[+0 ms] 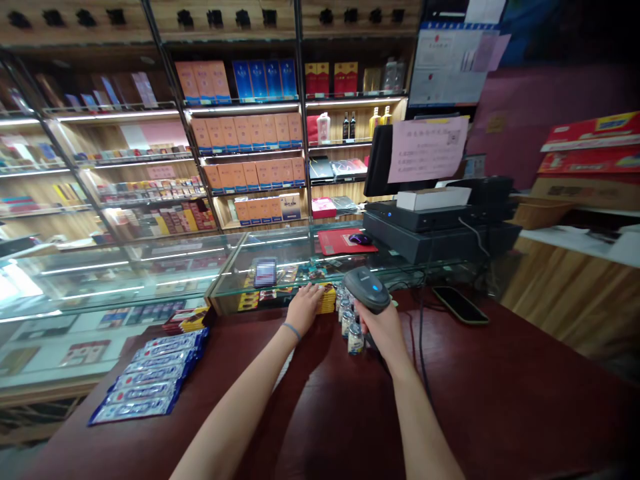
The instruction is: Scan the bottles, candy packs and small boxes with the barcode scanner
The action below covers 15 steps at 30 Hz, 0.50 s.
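Observation:
My right hand [385, 327] is wrapped around a dark grey barcode scanner [367, 288] with a small blue light on top. A row of small jars [355, 339] with light labels and silvery tops stands on the dark red counter, just left of the scanner. My left hand [304, 310] lies with fingers stretched out against the left side of a stack of small yellow packets [327, 299]. Its fingertips seem to touch the stack; the thumb is hard to make out. Several blue and silver sachets [150, 377] lie overlapped in a row at the left.
Behind my hands runs a glass display case [280, 243] carrying a small screen [265, 272], a red mat [345, 241] and a mouse [359, 239]. A phone [460, 305] lies at the right, near the scanner's cable [421, 347]. A monitor [379, 160] stands beyond, before stocked shelves.

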Available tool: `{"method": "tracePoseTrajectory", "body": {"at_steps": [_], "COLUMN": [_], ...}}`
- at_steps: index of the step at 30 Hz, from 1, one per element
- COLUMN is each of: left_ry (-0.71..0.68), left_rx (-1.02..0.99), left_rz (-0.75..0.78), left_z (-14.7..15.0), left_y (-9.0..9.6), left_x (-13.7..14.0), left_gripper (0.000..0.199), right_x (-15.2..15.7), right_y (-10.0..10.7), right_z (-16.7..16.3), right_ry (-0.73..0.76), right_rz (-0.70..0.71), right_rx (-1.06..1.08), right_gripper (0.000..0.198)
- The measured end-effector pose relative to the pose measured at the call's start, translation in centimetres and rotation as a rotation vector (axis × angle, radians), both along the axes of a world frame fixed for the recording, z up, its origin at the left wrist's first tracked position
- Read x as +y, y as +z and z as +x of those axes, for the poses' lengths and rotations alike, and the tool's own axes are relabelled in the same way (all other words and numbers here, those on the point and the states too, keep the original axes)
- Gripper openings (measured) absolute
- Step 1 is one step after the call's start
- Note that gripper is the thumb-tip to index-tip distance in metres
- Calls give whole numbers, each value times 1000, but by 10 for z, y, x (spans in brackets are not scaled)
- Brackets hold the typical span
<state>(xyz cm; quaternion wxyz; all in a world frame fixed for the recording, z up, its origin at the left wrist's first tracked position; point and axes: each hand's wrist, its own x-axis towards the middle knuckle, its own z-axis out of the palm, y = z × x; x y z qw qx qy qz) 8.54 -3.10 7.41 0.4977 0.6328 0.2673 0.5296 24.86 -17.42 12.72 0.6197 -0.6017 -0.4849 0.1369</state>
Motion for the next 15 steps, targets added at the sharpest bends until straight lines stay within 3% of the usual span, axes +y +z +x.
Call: {"method": "tracePoseTrajectory", "body": {"at_steps": [5,11,15], "left_ry": [19,322,513], "left_rx": [-95,160,283], "left_rz": [-98,238,291], "left_z": [-39,-124,-190], "left_y": [18,18,11], "left_x": [-17,-21,-19], "left_gripper": [33,27,30], "right_x": [5,20,31], "right_y": [-1,-4,-5], "right_z": [-14,-45,-69], "right_ry": [69,132,175], "right_rz": [-27,-20,42], "right_rx": [122,29,-97], "right_gripper": [29,32,22]}}
